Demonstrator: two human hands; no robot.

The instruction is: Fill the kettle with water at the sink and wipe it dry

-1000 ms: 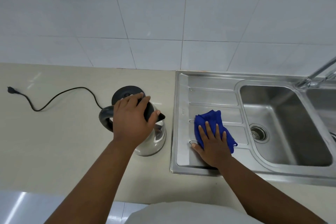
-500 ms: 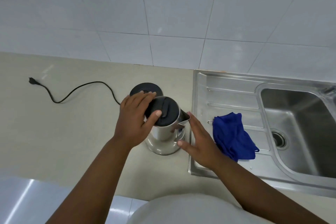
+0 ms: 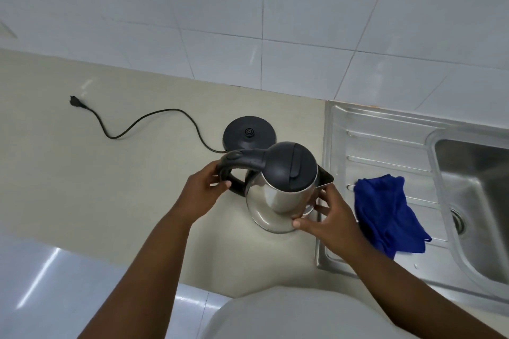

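Note:
A steel kettle [image 3: 278, 195] with a shut black lid stands on the beige counter, just left of the sink. My left hand [image 3: 202, 195] grips its black handle on the left side. My right hand [image 3: 327, 217] presses against the kettle's lower right side, under the spout. A crumpled blue cloth [image 3: 388, 212] lies on the steel drainboard [image 3: 385, 146], apart from both hands. The sink basin [image 3: 479, 201] is at the right edge; the tap is out of view.
The kettle's black base [image 3: 249, 133] sits behind the kettle, its cord [image 3: 143, 124] and plug trailing left over the counter [image 3: 82, 187]. White wall tiles rise behind. The counter's front edge runs below my arms.
My left hand shifted from the lid to the handle. My right hand, which left the cloth a second ago, now holds the kettle's side. The view swung left.

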